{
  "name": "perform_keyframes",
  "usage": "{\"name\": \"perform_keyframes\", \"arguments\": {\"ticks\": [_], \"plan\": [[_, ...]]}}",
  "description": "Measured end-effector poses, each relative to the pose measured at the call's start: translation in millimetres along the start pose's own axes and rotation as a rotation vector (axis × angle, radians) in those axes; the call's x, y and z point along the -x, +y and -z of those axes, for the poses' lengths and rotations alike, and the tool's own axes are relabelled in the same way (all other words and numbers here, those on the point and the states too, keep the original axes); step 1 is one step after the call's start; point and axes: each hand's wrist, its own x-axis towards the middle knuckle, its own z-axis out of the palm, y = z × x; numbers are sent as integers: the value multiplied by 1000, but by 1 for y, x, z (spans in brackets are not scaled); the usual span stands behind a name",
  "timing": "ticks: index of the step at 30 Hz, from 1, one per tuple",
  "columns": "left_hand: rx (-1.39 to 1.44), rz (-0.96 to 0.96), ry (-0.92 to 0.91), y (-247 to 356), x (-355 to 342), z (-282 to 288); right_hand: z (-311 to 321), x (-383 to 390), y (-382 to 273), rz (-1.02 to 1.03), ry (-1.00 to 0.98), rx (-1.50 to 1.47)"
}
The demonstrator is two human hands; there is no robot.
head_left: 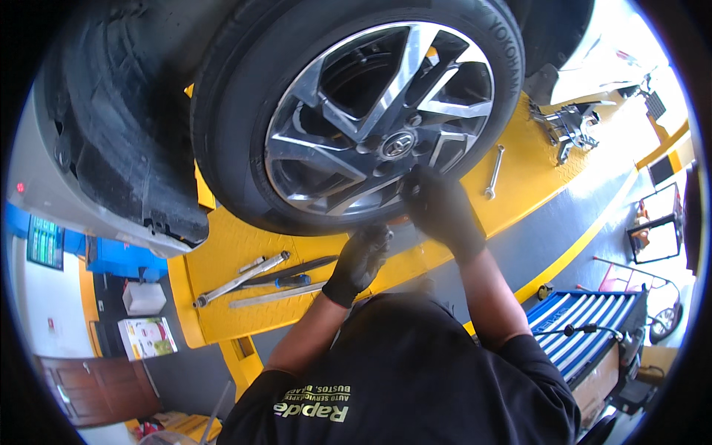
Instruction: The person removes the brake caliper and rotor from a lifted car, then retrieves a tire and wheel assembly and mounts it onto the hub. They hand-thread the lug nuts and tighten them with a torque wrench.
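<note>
A car wheel with a black tyre and a black-and-silver alloy rim fills the upper middle, mounted in the wheel arch. My right hand, in a dark glove, is raised at the rim's lower right, its fingertips close to the lug holes below the centre cap. Motion smears it, and whether its fingers hold anything is hidden. Just under the tyre's bottom edge is my left hand, gloved too, with its fingers curled closed; what is in them, if anything, I cannot make out.
Long metal bars and a blue-handled tool lie on the yellow platform to the left. A combination wrench rests right of the wheel, with a metal bracket assembly farther off. A blue-and-white slatted creeper stands lower right.
</note>
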Motion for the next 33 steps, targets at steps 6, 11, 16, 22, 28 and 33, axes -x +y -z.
{"name": "perform_keyframes", "arguments": {"ticks": [6,11,16,22,28,33], "plan": [[85,-63,-181,16,1,-19,-24,68,4,55,-134,-339],[-766,-344,-99,14,-2,-21,-31,66,12,3,-178,-314],[-1057,-415,-28,27,10,-40,-48,78,35,-23,-116,-613],[169,276,132,7,3,2,-72,91,76,-85,-68,-763],[31,328,327,-28,-31,96,-69,89,79,-246,-86,-894],[146,271,253,-31,-66,135,-89,93,88,-379,31,-1003]]}}
